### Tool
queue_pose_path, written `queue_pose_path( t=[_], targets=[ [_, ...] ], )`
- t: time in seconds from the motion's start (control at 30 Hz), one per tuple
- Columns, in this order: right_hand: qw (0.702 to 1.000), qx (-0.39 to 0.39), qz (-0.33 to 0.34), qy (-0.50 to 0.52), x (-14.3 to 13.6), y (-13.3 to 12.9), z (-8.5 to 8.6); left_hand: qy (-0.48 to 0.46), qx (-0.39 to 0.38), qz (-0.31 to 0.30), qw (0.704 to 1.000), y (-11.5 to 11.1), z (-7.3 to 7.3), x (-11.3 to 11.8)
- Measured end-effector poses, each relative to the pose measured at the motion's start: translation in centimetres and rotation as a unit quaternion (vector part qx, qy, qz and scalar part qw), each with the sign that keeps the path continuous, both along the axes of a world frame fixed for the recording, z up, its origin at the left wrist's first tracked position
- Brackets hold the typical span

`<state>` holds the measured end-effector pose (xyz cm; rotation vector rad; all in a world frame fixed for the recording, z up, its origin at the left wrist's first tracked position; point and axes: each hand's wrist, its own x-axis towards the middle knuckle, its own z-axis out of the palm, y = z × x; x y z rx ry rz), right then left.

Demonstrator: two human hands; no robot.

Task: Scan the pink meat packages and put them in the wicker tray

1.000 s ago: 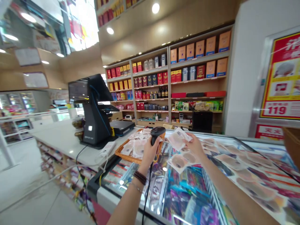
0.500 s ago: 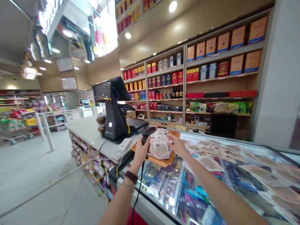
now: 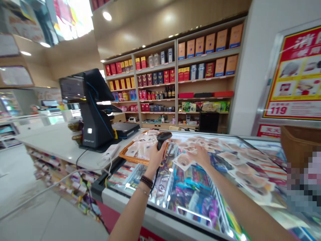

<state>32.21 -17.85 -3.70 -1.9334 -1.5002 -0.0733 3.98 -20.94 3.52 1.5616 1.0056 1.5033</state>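
My left hand [image 3: 155, 156] is closed around the handle of a black barcode scanner [image 3: 164, 136], its head pointing up and right and its cable hanging down. Beside it stands an orange wicker basket [image 3: 130, 160] holding several clear flat packets [image 3: 140, 147]. To the right, my right hand [image 3: 200, 156] reaches over the glass freezer top [image 3: 173, 197]. Its fingers are at the edge of a flat clear packet [image 3: 184, 161] with a round brownish content, and seem to pinch it. The fingertips are slightly blurred. More such packets [image 3: 250, 170] lie spread over the glass to the right.
A black register terminal [image 3: 94, 113] stands on the white counter [image 3: 50, 137] at left, with a flat black device [image 3: 125, 130] behind it. Colourful bagged goods lie beneath the glass. Shelves of boxes [image 3: 155, 80] line the back. A brown box [image 3: 296, 144] sits at right.
My right hand has left the basket and moved right to the packets on the glass. The scanner, in my left hand, is now at the basket's right side. The view has swung right.
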Motion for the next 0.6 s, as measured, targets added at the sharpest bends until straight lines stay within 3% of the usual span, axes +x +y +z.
queue_pose_path(
  t=[0.13,0.27,0.43,0.6],
  targets=[
    [0.992,-0.103,-0.057,-0.041,1.2,-3.4,-2.1,0.001,-0.014,-0.053,0.999,-0.2,-1.6,4.9],
    [0.987,-0.146,-0.045,-0.044,2.5,-4.8,-1.3,0.018,-0.032,-0.084,0.996,-0.6,-3.4,8.5],
    [0.99,-0.127,-0.017,-0.058,3.8,-6.2,-1.0,0.044,-0.052,-0.114,0.991,-0.7,-5.0,10.4],
    [0.987,-0.094,0.065,-0.111,2.9,-7.1,-1.5,0.028,-0.087,-0.13,0.987,-0.3,-6.1,10.9]
  ],
)
